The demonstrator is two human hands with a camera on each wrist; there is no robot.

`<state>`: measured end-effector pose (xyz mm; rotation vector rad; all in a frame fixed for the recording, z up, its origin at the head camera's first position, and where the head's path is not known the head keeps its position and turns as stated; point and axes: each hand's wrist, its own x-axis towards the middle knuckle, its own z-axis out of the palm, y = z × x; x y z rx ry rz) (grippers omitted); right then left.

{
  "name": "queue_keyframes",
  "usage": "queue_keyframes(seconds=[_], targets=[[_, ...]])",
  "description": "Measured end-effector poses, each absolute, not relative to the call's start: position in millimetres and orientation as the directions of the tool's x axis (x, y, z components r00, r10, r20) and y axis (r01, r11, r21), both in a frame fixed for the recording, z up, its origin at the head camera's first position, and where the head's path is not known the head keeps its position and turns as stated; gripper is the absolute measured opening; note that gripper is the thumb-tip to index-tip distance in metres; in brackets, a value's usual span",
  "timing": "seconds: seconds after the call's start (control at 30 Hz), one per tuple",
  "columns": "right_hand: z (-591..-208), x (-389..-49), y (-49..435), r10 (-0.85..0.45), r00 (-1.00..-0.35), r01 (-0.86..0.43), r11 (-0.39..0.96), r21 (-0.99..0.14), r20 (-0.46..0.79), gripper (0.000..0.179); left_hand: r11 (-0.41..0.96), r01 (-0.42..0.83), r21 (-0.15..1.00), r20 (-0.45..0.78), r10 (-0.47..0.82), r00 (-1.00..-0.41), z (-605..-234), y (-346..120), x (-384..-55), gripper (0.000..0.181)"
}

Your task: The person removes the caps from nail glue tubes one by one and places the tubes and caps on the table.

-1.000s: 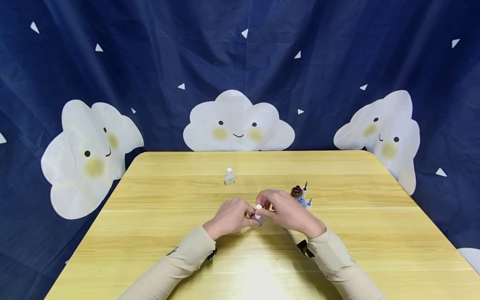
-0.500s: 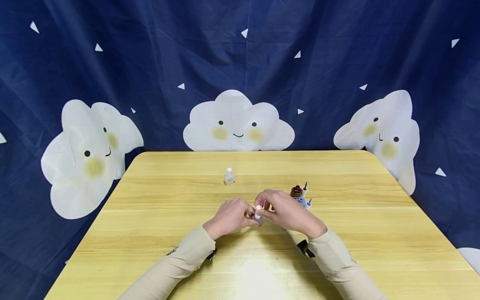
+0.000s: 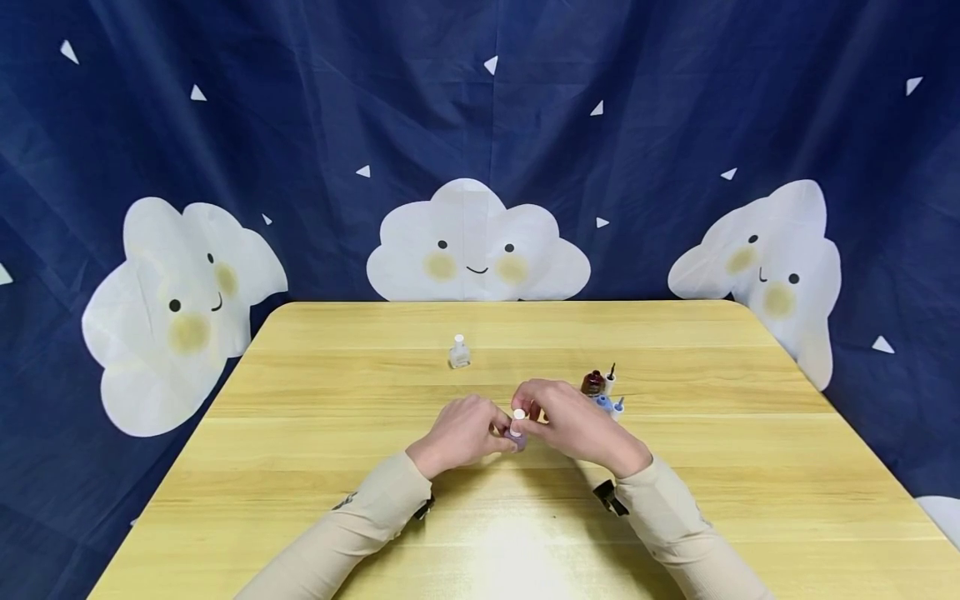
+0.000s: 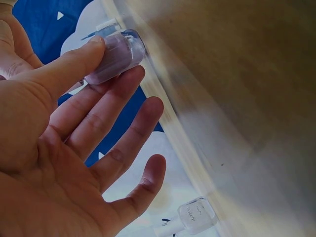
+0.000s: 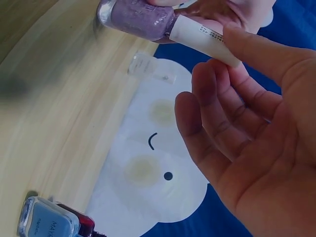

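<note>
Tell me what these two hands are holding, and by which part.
A purple nail polish bottle: the left hand pinches its body, the right hand its white cap.

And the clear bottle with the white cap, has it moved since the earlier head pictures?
No; against the far edge of the table, the clear bottle shows no shift.
</note>
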<state>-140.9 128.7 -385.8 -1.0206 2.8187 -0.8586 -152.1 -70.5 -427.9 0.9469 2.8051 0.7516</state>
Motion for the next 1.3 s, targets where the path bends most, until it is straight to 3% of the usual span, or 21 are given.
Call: queue_keyframes(seconds=[0.43,0.8,1.3], targets=[[-384.6,-138.8,129.0,-0.631,-0.756,-0.627,0.625,-0.465,0.172,0.009,0.693,0.553,0.463,0.076,0.590,-0.804,-425.8,-70.0,-150.6,0.011],[-383.4,-138.7,128.2,-0.594,-0.796,-0.564,0.652,-0.508,0.121,0.018,0.688,0.547,0.476,0.076,0.588,-0.805,-426.7,-69.9,-150.8,0.008],[-386.6,-140.0,129.5,-0.643,-0.741,-0.647,0.604,-0.466,0.195,0.011,0.696,0.547,0.465,0.074,0.585,-0.807,-426.0,-70.1,-150.6,0.012]])
